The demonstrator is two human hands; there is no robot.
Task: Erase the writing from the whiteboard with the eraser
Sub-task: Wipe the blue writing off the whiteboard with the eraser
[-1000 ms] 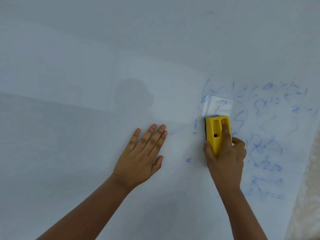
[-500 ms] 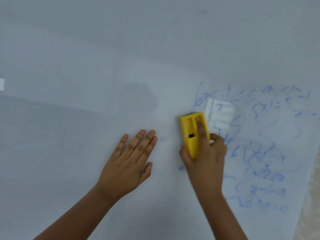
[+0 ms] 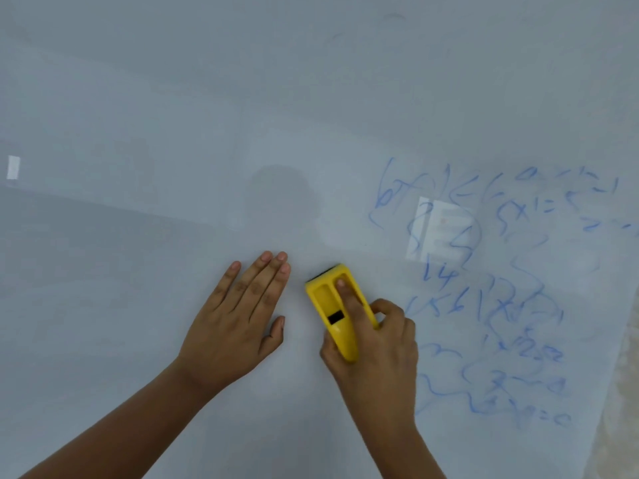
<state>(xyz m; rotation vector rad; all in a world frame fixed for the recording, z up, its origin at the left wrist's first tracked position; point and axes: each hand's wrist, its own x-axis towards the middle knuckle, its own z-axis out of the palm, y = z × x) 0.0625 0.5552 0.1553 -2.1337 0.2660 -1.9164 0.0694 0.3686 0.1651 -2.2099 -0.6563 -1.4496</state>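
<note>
Yellow plastic eraser [image 3: 333, 307] lies pressed on the whiteboard [image 3: 138, 305] at centre frame, gripped by the right hand [image 3: 375, 344] with one finger laid along its top. Left hand [image 3: 238, 314] rests flat just beside it, fingers extended. Smeared blue writing [image 3: 501, 292] fills the right side.

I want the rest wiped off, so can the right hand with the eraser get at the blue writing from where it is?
Probably yes. The right hand grips the yellow eraser just left of the blue writing, and only bare whiteboard lies between them.
</note>
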